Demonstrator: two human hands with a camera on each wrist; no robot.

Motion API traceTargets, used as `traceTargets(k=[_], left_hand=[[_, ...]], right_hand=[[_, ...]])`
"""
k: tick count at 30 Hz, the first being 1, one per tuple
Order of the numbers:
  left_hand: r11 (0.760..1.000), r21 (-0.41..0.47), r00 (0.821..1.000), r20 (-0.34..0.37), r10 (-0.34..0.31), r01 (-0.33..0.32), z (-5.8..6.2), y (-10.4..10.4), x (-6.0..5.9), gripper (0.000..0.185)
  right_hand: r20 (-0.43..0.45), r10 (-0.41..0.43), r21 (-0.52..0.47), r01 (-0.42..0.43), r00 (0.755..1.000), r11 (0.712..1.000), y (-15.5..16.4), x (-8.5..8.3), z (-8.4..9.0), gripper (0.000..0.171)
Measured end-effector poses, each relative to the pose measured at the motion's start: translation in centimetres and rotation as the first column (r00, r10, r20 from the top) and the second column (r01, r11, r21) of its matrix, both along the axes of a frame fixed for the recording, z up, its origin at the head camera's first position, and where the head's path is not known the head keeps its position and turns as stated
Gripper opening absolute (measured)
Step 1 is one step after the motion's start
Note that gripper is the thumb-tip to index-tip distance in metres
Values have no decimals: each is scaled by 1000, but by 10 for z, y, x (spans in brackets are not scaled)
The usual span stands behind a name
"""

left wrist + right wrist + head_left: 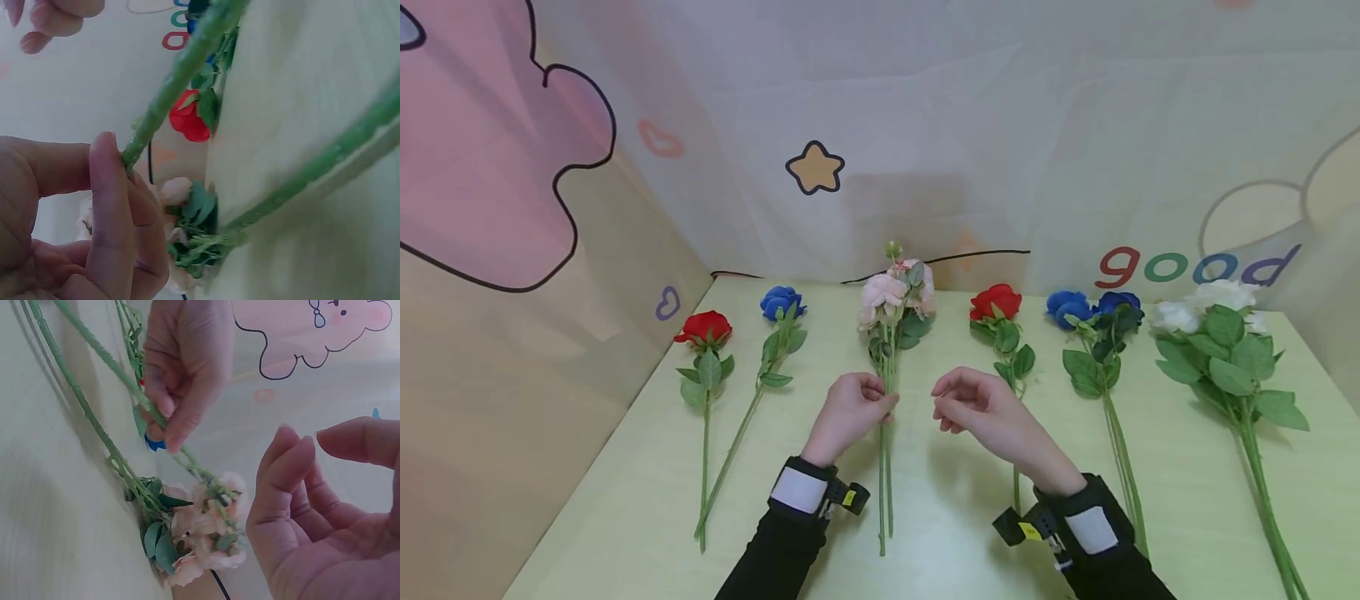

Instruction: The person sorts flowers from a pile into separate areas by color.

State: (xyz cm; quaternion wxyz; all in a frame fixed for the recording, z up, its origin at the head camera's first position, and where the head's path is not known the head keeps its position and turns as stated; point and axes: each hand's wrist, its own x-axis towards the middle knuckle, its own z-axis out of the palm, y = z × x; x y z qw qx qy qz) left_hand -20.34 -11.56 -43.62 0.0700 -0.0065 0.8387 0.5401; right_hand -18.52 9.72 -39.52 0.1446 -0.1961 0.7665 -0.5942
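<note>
Between thumb and fingers, my left hand (848,414) pinches the green stem (178,78) of a pale pink flower (219,506), lifted above the table in the right wrist view. A second pink flower's stem (306,175) lies on the table beneath it. Their pink blooms (883,292) overlap at the back middle in the head view. My right hand (988,414) hovers to the right of the stems, fingers loosely bent. Only a small gap parts its thumb and fingertips (306,450), with nothing held there.
Left of me lie a red rose (703,327) and a blue rose (782,302), their stems crossing. To the right are another red rose (996,302), blue roses (1067,307) and a white bunch (1176,317). A printed cloth (925,125) hangs behind the table (625,500).
</note>
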Motion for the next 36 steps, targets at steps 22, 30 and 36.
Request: traceTargets(k=[22,30,36], left_hand=[[979,-202,998,-51,24,-34,-6,-8,1,34],[965,-262,999,31,-11,19,-4,-7,2,42],[918,-388,994,96,-51,85,-8,-2,3,47]], right_hand=[[0,-9,22,9,1000,1000,1,-1,0,19],[-7,-31,54,32,999,998,1,-3,-3,17],[-11,-31,57,32,999,998,2,-5,-6,16]])
